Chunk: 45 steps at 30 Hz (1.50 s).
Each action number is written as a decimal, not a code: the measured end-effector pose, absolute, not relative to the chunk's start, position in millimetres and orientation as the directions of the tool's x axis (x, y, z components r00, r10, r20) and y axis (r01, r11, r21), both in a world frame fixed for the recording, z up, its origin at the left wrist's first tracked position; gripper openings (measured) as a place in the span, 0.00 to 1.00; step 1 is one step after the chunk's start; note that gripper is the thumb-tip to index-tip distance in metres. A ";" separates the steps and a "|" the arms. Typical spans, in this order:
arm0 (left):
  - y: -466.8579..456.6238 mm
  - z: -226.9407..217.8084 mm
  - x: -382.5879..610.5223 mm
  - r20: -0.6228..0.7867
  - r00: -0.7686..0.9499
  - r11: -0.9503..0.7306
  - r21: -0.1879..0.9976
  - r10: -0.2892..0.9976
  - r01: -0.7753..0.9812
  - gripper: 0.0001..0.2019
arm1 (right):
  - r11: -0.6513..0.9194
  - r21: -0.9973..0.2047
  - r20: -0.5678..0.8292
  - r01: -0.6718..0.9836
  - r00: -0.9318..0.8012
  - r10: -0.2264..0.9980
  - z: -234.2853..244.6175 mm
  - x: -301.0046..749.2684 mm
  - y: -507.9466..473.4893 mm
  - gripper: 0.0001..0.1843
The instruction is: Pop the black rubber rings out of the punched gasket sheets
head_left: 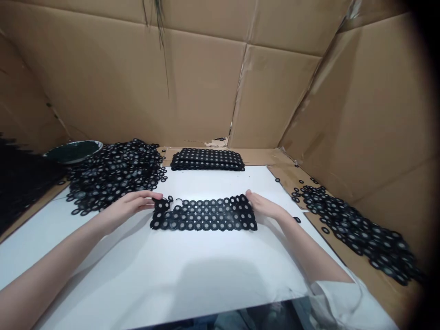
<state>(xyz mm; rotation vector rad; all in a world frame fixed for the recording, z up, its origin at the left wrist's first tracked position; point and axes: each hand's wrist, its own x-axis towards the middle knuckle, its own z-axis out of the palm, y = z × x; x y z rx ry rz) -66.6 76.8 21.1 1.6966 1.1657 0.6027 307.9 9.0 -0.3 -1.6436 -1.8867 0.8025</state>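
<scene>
A black panel (206, 214) of ring-shaped pieces with pale centres, set in rows, is in front of me over the white tabletop. Near its upper left there is a gap in the rows, with a loose black ring (170, 198) at the edge. My left hand (132, 204) is closed on the panel's left end, fingers along the upper corner. At the right end, my right hand (263, 204) grips the edge, thumb on top and the other fingers mostly hidden.
Behind the panel lies a stack of similar black panels (208, 159). A large heap of black rings (118, 169) is at the left, beside a white-rimmed bowl (98, 145). Another ring pile (360, 231) spreads along the right. Cardboard walls (202, 82) enclose the table (213, 261).
</scene>
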 end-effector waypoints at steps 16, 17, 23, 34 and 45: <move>59.8 5.3 -52.6 -0.096 0.245 0.033 0.968 0.965 0.248 0.08 | 0.074 -0.862 0.101 0.502 0.026 0.995 -14.8 307.4 16.8 0.13; 60.5 6.2 -53.1 -0.103 0.234 0.048 0.972 0.967 0.230 0.08 | 0.070 -0.875 0.108 0.479 0.052 0.993 -16.3 307.4 17.5 0.13; 63.3 4.8 -56.2 -0.130 0.137 0.110 0.983 0.982 0.147 0.13 | 0.060 -0.907 0.117 0.417 0.114 0.986 -20.4 301.5 18.6 0.14; 56.8 5.2 -51.2 -0.094 0.018 0.090 0.982 0.995 0.166 0.14 | -0.011 -0.951 0.050 0.308 0.188 0.981 -26.3 303.6 21.8 0.17; 65.9 6.2 -60.4 -0.048 -0.038 0.053 0.987 0.998 0.151 0.16 | -0.131 -0.983 -0.105 0.131 0.185 0.977 -22.1 297.9 18.0 0.19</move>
